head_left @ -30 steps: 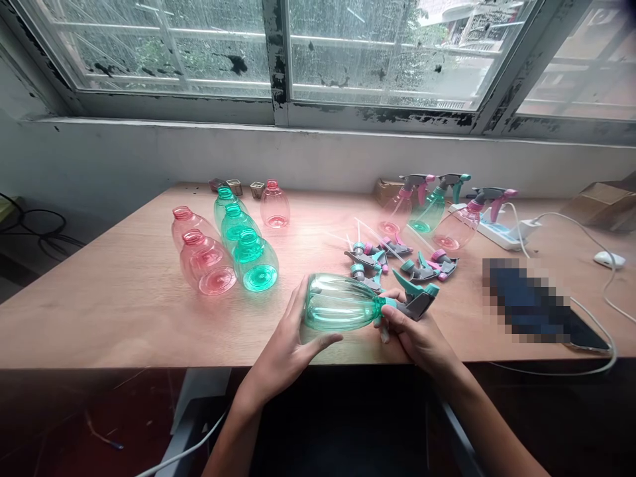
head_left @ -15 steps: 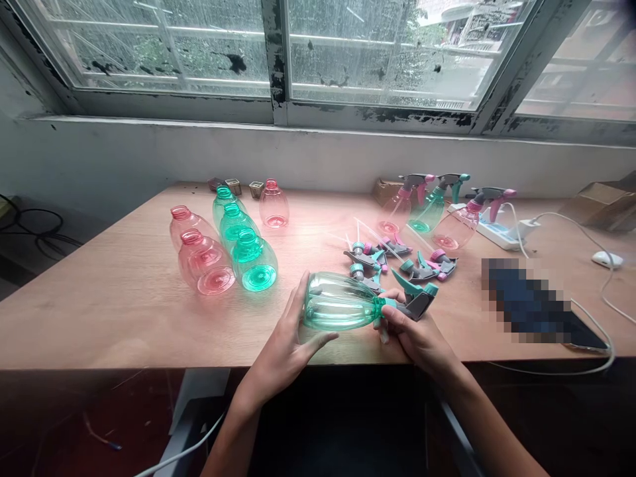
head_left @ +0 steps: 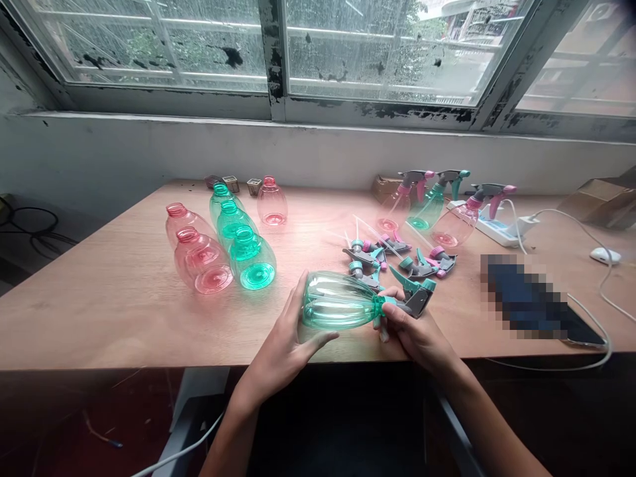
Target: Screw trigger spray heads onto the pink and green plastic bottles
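A clear green spray bottle (head_left: 340, 301) lies sideways above the table's front edge, base to the left. My left hand (head_left: 285, 334) cups its base, fingers behind it and thumb stretched out below. At the neck, my right hand (head_left: 410, 324) pinches the teal collar with thumb and fingers. The grey and teal trigger head (head_left: 417, 297) sits at the neck, pointing right. Just beyond the bottle lie several loose trigger heads (head_left: 365, 255) with straws. To the left stand green bottles (head_left: 253, 262) and pink bottles (head_left: 201, 262) without heads.
Three bottles with trigger heads (head_left: 430, 205) stand at the back right, near a white power strip (head_left: 501, 228). A dark phone-like slab (head_left: 581, 324), cables and a white mouse-like object (head_left: 605, 256) lie at right. A lone pink bottle (head_left: 272, 202) stands at the back.
The view has shifted slightly. The bottle and both hands keep nearly the same pose, with the trigger head turned very little, if at all.
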Demonstrator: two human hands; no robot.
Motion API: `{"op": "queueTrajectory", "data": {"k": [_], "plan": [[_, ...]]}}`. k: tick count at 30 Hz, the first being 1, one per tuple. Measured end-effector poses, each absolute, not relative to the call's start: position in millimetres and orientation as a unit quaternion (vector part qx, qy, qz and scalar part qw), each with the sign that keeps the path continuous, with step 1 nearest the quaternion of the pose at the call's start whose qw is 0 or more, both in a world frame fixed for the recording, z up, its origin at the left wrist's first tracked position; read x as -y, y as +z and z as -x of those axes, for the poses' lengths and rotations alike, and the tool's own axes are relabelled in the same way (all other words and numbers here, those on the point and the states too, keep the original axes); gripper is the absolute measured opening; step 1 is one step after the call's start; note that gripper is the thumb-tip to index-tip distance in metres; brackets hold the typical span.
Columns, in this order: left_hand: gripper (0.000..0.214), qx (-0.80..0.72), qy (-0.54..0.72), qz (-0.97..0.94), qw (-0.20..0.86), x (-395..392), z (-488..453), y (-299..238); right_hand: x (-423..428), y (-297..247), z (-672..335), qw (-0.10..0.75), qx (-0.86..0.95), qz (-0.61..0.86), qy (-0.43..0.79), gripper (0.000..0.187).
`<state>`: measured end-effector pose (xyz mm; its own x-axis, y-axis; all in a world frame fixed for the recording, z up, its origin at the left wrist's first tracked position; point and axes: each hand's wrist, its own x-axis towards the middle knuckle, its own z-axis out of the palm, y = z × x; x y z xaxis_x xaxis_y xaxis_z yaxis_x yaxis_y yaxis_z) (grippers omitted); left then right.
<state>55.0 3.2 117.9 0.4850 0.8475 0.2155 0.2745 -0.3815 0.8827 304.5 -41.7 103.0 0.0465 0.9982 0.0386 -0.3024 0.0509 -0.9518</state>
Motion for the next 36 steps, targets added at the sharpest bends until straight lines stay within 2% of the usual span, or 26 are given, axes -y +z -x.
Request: {"op": "queueTrajectory", "data": {"k": [36], "plan": [[0.096, -0.385, 0.34, -0.75, 0.417, -3.3, -56.3, 118.6, 40.9, 105.3, -305.7, 0.587, 0.419, 0.411, 0.557, 0.029]]}}
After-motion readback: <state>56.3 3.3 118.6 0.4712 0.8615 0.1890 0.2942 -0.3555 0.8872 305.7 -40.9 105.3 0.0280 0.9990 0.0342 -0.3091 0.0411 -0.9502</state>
